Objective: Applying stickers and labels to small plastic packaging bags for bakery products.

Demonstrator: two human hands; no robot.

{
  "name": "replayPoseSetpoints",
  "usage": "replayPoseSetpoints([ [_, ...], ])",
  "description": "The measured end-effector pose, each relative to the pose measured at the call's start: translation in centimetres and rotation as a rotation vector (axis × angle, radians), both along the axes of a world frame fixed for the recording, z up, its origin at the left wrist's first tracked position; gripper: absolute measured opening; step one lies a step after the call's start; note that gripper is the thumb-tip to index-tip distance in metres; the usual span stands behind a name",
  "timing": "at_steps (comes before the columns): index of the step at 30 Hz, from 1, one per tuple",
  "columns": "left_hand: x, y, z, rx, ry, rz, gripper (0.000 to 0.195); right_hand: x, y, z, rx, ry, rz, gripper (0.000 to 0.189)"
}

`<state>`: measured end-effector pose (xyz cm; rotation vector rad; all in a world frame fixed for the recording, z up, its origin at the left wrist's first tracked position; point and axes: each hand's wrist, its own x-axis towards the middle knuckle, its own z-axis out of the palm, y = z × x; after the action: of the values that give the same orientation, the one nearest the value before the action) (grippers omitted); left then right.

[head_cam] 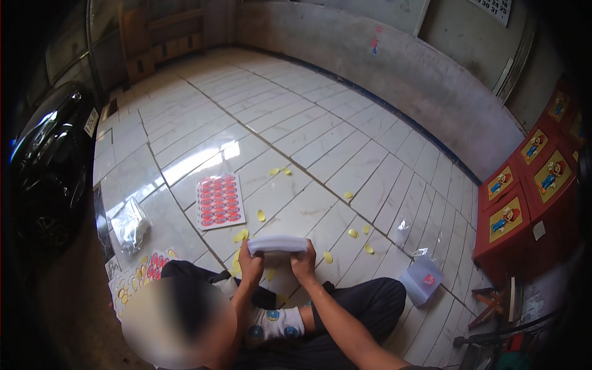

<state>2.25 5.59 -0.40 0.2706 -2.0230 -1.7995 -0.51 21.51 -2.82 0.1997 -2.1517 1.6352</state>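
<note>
Both hands grip a white stack, perhaps of paper or thin plastic (277, 244), in front of my crossed legs. My left hand (252, 266) holds its left end, and my right hand (304, 263) its right end. Beyond my left hand lies a stack of sheets with rows of red oval stickers (220, 202). Yellow oval pieces (261, 215) are scattered on the tiled floor around the hands. To the right, beside my knee, is a pile of clear plastic bags (421, 280) with a red sticker on it.
At the left lie a crumpled clear plastic packet (131, 225) and used sticker sheets (134, 282). A black motor vehicle (55, 162) stands at the far left. On the right are a red cabinet (527, 210) with cartoon pictures and a small wooden stand (488, 305). A low wall (351, 60) runs behind.
</note>
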Motion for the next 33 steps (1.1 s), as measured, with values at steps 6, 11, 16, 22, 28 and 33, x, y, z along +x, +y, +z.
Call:
replayPoseSetpoints([
  [6, -0.2, -0.2, 0.1, 0.114, -0.078, -0.032, 0.034, -0.3, 0.0, 0.7, -0.101, -0.092, 0.025, 0.028],
  [11, -1.5, -0.7, -0.2, 0.093, -0.112, -0.092, 0.030, -0.7, 0.4, 1.4, 0.086, -0.041, -0.051, 0.029],
  [16, -1.9, -0.6, 0.8, 0.128, -0.066, -0.109, 0.033, -1.2, -0.1, 1.4, -0.051, -0.083, -0.044, 0.026],
  [22, -1.0, -0.8, -0.4, 0.220, -0.053, -0.127, 0.032, 1.2, 0.7, 1.2, -0.020, -0.159, -0.014, 0.028],
  [28, -1.2, -1.3, -1.4, 0.058, -0.014, -0.093, 0.032, 0.6, 0.4, 2.4, -0.161, -0.088, 0.103, 0.043],
  [33, -0.4, -0.4, 1.0, -0.017, 0.004, 0.034, 0.034, 0.7, 0.9, 2.6, -0.203, -0.193, 0.129, 0.031],
])
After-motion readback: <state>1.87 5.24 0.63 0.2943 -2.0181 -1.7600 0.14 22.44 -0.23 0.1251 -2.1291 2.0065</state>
